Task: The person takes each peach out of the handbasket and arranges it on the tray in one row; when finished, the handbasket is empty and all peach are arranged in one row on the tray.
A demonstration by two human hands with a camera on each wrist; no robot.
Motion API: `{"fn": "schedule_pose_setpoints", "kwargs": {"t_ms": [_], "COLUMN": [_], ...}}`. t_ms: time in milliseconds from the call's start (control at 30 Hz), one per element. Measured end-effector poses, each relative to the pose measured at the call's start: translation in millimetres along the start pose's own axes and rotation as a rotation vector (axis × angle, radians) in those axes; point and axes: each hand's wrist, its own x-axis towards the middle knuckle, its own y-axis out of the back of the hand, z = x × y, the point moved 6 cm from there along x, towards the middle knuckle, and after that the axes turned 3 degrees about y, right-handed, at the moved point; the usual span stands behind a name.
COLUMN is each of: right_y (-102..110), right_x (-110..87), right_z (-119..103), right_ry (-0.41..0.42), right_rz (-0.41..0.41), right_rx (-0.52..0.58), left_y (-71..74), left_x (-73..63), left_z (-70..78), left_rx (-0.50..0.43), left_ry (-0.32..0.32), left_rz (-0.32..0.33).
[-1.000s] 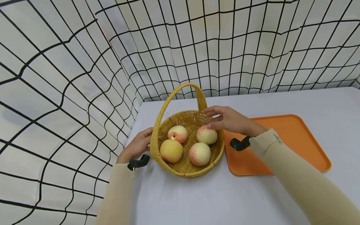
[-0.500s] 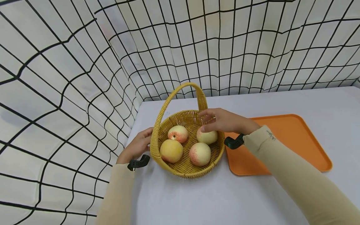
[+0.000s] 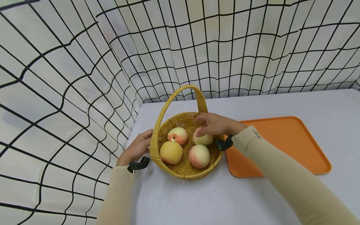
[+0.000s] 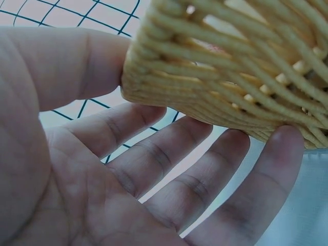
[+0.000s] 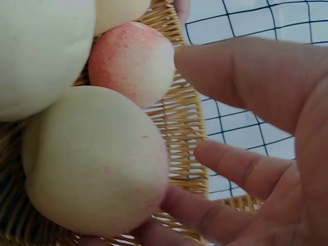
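A yellow wicker basket [image 3: 185, 175] with a tall arched handle holds several peaches. My left hand [image 3: 137, 147] is at its left side; in the left wrist view the thumb and fingertips touch the wicker wall [image 4: 220, 77], fingers fairly straight. My right hand [image 3: 218, 123] reaches over the basket's right rim, just above the back-right peach [image 3: 205, 140]. In the right wrist view its lower fingers lie beside that pale peach [image 5: 97, 159], while the thumb stands apart from it. Also inside are a red-blushed peach [image 3: 177, 136], a yellow one [image 3: 171, 153] and a front peach [image 3: 199, 156].
An orange tray [image 3: 275, 140] lies flat on the white table [image 3: 191, 203], right of the basket and partly under the right forearm. Black-grid netting over white cloth [image 3: 219, 50] rises behind the table and along its left side.
My right hand has moved left and slightly down, further over the back-right peach, which now sits slightly further left. The left hand stays at the basket's side.
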Motion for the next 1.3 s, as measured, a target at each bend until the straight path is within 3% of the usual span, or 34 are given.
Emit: {"fn": "schedule_pose_setpoints", "kwargs": {"t_ms": [400, 800, 1100, 1300], "right_y": [-8.1, -14.1, -17.1, -16.1], "right_x": [10.6, 15.8, 17.4, 15.7], "right_z": [5.3, 9.2, 11.0, 9.1], "right_ry": [-0.067, -0.086, -0.132, -0.109], "right_rz": [0.010, 0.014, 0.021, 0.063], "right_rx": [-0.140, -0.110, -0.157, -0.206], "left_y": [0.6, 0.5, 0.3, 0.1], "left_x": [0.3, -0.3, -0.1, -1.1], "left_z": [-2.5, -3.4, -2.8, -2.0], "left_rx": [-0.010, -0.019, -0.005, -0.004], "left_ry": [0.005, 0.005, 0.011, -0.006], "left_rz": [0.004, 0.008, 0.006, 0.005]}}
